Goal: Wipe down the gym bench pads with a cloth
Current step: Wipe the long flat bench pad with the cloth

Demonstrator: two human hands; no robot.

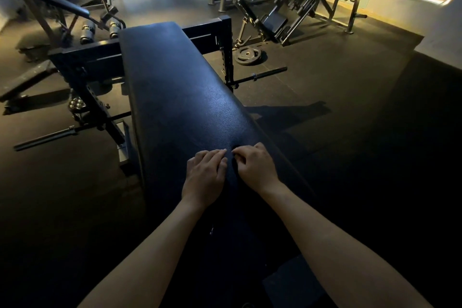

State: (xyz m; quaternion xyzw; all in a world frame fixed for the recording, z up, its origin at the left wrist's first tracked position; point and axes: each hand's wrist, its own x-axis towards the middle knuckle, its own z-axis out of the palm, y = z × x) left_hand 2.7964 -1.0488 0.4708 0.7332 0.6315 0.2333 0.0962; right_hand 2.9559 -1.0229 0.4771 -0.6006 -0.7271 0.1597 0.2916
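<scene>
A long black bench pad runs from the lower middle of the frame toward the top. Low in the centre the left hand lies on it with fingers flat, just beside the right hand, whose curled fingers meet what may be a dark cloth between them.

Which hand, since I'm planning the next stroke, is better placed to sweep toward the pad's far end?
Probably left: the left hand lies flat, fingers straight, on the pad; the right hand has curled fingers, maybe pinching something dark.
</scene>
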